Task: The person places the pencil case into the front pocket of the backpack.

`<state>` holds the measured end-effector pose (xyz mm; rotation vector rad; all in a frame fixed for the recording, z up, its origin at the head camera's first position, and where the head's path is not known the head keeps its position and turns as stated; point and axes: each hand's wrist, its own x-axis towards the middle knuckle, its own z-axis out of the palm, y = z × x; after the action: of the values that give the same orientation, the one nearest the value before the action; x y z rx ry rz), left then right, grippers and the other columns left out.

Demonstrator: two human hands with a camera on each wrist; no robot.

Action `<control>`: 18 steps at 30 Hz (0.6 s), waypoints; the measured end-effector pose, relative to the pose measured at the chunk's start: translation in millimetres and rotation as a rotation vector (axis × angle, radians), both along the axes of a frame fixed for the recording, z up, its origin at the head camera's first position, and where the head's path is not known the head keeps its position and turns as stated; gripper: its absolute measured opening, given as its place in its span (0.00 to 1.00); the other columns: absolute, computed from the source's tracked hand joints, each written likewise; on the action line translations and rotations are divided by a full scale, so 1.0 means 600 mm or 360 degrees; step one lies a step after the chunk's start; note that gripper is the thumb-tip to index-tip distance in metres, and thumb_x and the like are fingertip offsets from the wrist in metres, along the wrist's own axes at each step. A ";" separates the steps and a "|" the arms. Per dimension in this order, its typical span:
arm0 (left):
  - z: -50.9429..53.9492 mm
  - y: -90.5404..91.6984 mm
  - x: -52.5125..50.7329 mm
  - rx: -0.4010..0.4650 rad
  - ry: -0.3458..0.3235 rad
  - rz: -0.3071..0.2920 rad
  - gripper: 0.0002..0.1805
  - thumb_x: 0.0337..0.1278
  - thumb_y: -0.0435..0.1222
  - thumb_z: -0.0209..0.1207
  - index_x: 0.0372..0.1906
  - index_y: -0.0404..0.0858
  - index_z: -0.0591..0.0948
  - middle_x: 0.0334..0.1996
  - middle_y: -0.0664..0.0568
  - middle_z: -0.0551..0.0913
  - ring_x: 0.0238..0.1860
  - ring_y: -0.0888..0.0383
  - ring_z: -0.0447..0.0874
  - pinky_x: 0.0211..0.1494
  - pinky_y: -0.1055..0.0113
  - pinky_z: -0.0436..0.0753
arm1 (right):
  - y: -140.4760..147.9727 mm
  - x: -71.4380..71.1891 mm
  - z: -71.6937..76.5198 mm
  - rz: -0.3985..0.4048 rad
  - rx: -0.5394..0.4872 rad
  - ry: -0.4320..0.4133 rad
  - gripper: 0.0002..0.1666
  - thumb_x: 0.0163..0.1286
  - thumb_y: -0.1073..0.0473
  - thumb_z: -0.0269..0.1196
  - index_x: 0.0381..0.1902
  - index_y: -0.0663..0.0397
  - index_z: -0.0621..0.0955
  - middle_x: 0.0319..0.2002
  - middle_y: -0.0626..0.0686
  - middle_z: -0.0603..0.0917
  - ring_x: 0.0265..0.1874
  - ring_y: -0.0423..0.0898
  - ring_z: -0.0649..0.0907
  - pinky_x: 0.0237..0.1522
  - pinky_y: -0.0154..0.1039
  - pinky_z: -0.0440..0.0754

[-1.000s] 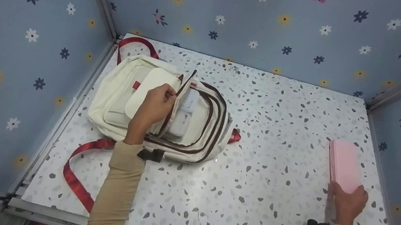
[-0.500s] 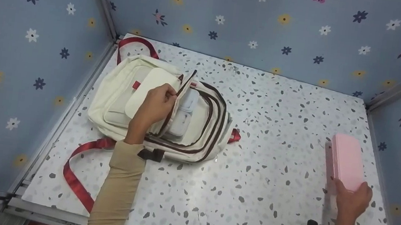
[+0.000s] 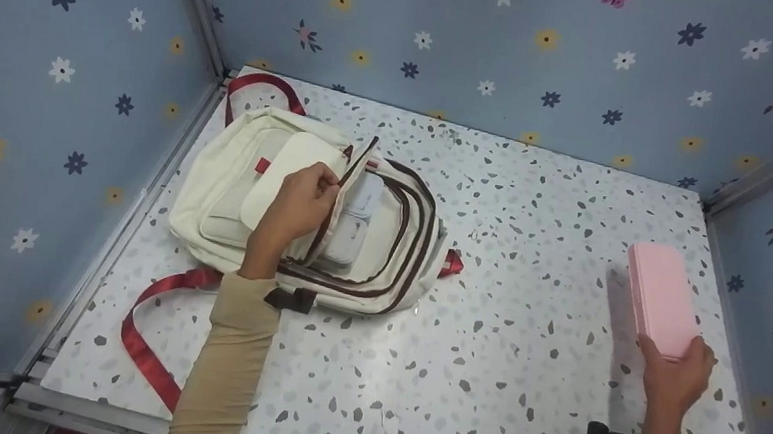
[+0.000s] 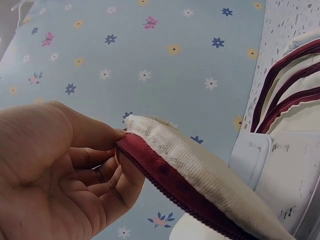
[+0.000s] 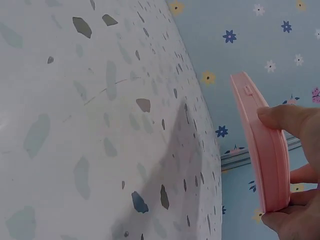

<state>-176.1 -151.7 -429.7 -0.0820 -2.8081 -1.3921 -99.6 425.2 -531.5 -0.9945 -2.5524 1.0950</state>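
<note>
A cream backpack (image 3: 234,149) with dark red zip trim lies on the table, its front pocket unzipped. My left hand (image 3: 301,200) pinches the zipped edge of the pocket flap (image 4: 185,170) between thumb and fingers, lifting it away from the bag. Inside the pocket sit pale grey-white cases (image 3: 348,238). Over at the right, my right hand (image 3: 677,377) grips the near end of a pink pencil case (image 3: 661,299), thumb on one side and fingers on the other. In the right wrist view the pencil case (image 5: 262,145) is held above the table, its shadow falling apart from it.
The speckled white table (image 3: 530,299) is bounded by flowered blue panels (image 3: 486,46) at the back and both sides. A red strap (image 3: 144,335) loops toward the front edge, and another red strap (image 3: 267,80) lies behind the bag.
My right hand has raised the pink pencil case off the table and moved it slightly away from me; its shadow has separated. The left hand and backpack stay in place.
</note>
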 end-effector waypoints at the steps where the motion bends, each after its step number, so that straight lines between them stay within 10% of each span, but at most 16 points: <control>1: 0.000 0.000 0.000 -0.0002 0.0005 0.0000 0.11 0.68 0.34 0.49 0.47 0.30 0.76 0.40 0.40 0.79 0.42 0.49 0.77 0.48 0.56 0.75 | -0.003 -0.001 0.002 0.0001 -0.0014 0.0007 0.51 0.62 0.45 0.64 0.76 0.47 0.51 0.74 0.55 0.54 0.72 0.57 0.57 0.72 0.55 0.53; 18: 0.002 0.001 -0.001 0.0006 0.0013 -0.0013 0.11 0.68 0.33 0.49 0.46 0.29 0.76 0.40 0.40 0.80 0.42 0.48 0.78 0.47 0.57 0.76 | -0.063 -0.007 0.042 0.0137 0.0074 0.0241 0.49 0.62 0.51 0.66 0.75 0.47 0.55 0.74 0.51 0.56 0.73 0.50 0.58 0.72 0.46 0.56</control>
<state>-176.4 -151.2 -428.4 -0.0990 -2.8016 -1.3953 -103.7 387.4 -506.5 -0.7663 -2.5065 1.0828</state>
